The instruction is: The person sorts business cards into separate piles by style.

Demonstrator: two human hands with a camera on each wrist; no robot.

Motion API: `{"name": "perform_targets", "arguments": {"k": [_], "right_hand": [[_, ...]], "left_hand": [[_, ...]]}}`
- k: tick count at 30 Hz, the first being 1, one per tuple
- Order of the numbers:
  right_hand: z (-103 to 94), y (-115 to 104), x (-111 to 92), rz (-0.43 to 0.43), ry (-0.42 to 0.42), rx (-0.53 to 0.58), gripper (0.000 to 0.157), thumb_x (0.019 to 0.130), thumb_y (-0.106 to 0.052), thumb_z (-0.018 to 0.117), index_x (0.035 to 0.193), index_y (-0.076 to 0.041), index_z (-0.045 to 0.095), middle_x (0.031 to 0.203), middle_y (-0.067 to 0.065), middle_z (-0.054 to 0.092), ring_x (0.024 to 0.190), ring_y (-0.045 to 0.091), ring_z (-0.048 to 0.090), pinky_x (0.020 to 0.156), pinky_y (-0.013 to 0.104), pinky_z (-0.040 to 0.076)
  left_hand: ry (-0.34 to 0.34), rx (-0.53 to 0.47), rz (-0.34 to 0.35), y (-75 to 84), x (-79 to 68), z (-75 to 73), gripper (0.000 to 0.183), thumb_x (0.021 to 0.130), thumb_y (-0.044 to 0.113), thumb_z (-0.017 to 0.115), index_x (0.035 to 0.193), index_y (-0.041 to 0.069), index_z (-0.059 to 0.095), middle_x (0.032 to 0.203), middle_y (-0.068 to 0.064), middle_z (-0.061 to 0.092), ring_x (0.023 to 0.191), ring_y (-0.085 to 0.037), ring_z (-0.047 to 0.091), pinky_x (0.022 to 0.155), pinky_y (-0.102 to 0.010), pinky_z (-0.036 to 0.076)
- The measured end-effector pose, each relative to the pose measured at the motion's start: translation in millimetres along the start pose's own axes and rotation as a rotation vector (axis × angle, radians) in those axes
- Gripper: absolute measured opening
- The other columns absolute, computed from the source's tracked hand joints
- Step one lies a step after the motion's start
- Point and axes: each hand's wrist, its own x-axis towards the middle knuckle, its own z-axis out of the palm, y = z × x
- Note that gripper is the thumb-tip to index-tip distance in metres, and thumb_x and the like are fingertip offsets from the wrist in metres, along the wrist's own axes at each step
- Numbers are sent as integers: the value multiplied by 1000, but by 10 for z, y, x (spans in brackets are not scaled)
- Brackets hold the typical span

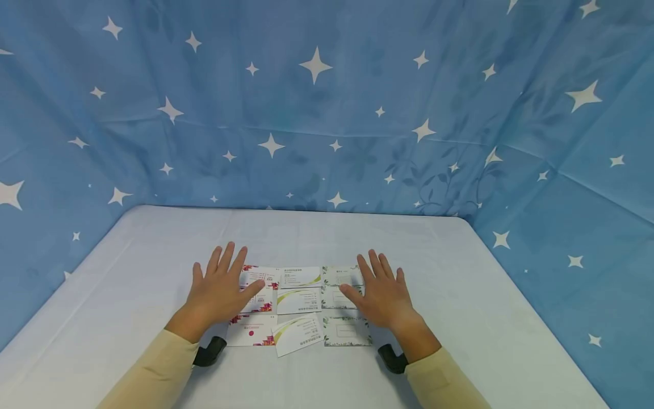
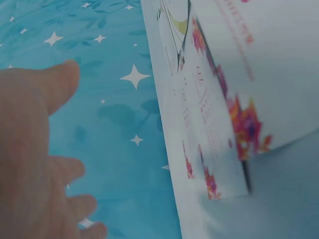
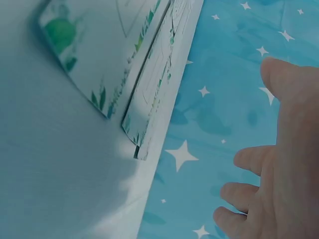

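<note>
Cards point(image 1: 299, 301) lie on the counter point(image 1: 306, 380) in three columns, nearest middle card point(image 1: 298, 335) askew. Left hand point(image 1: 216, 292) and right hand point(image 1: 384, 298) hover above the counter, each grip apart with fingers spread. Blue starred curtain point(image 1: 327, 102) hangs behind the counter.

Nine cards point(image 1: 298, 301), three per design; two hands point(image 1: 217, 292) point(image 1: 384, 298).

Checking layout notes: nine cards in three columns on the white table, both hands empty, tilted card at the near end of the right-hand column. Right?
One slip: the tilted card is at the near end of the middle column, per the head view. Rest stands: nine cards in three columns on the white table, left hand and right hand empty.
</note>
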Motion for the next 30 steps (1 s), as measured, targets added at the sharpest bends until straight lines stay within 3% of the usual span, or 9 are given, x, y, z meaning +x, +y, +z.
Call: {"name": "perform_targets", "arguments": {"k": [6,13,21,30], "right_hand": [[42,-5,5,-15,14,48,83,98,-58,51,158,-6,28,164,18,18,150,39,13,112,67,12],[89,-56,14,-38,11,168,84,97,-56,56,157,-4,29,163,17,22,149,38,16,111,66,16],[109,-200,43,-94,38,326,76,89,-42,73,150,-7,44,154,12,42,141,34,38,109,57,31],[91,-416,273,-206,3,253,67,88,-40,76,145,-12,54,145,7,53,134,31,47,105,54,38]], "left_hand": [[20,-79,59,-71,-32,3,85,96,49,61,158,3,26,163,-23,13,148,-46,9,107,-74,5],[19,-260,138,-179,-29,46,83,89,34,76,156,8,33,161,-21,22,145,-46,20,107,-69,21],[7,-394,130,-248,-5,31,68,89,20,77,149,10,47,155,-16,37,142,-44,29,107,-65,29],[-23,-388,137,-418,147,11,50,90,12,75,138,9,60,150,-12,47,140,-43,32,107,-66,27]]}}
